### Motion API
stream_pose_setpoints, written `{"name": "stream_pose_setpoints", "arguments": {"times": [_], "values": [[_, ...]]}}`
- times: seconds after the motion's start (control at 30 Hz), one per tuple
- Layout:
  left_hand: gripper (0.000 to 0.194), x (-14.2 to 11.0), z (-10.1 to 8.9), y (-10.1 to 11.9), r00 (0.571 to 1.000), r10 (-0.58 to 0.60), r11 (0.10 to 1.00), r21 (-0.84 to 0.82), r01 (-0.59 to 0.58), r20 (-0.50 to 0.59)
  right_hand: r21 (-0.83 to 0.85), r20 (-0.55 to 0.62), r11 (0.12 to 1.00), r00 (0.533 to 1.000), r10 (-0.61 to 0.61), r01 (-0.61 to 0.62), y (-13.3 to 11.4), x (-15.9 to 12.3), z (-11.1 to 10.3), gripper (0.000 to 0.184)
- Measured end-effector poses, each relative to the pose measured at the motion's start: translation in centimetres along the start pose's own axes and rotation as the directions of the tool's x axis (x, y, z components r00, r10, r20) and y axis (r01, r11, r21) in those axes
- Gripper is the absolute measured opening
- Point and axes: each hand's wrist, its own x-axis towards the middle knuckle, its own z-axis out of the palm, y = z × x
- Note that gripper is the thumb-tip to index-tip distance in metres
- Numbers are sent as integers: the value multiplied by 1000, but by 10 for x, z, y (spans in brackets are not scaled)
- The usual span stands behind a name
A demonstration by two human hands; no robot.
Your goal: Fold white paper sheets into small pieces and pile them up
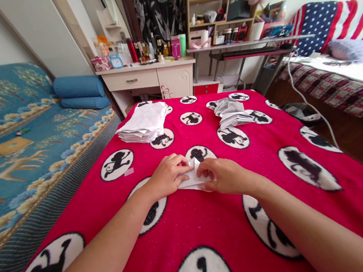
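Note:
A small sheet of white paper [191, 179], folded with a raised pointed flap, lies on the red cloth between my hands. My left hand [170, 172] grips its left side, thumb and forefinger closed at the flap. On the right side, my right hand [221, 175] pinches the paper with curled fingers. The fingers partly cover the folds. Beyond my left hand is a stack of white paper sheets [145, 122]. Farther off on the right lies a pile of folded white papers [233, 113].
The red cloth [192, 227] with monkey-print circles covers the table. A small pale scrap [129, 172] lies left of my hands. A blue-covered sofa [50, 147] stands at left, a white dresser [141, 77] behind, and a bed [344, 85] at right.

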Motion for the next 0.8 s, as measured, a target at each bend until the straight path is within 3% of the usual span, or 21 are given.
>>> {"name": "stream_pose_setpoints", "arguments": {"times": [0.17, 0.27, 0.4, 0.5, 0.63, 0.8], "values": [[31, -2, -8, -6, 999, -9, 961, -274, 22, 49, 63, -37, 994, 995, 93, -91, 6, 5, 3, 11], [40, -3, -7, -9, 997, -46, 944, -323, 63, 60, 78, -46, 987, 988, 145, -142, 8, 8, 4, 12], [15, -1, 0, -12, 992, -127, 918, -381, 113, -12, 87, -45, 981, 983, 180, -175, 11, 10, 6, 12], [15, -1, 3, -14, 991, -133, 891, -438, 121, 4, 92, -54, 979, 981, 186, -181, 11, 10, 7, 12], [14, -1, 3, -14, 991, -127, 888, -441, 131, 40, 92, -70, 982, 983, 172, -165, 10, 9, 7, 17], [14, 2, 9, -9, 971, -228, 915, -355, 190, -67, 35, -87, 971, 968, 238, -235, 6, 10, 5, 20]]}}
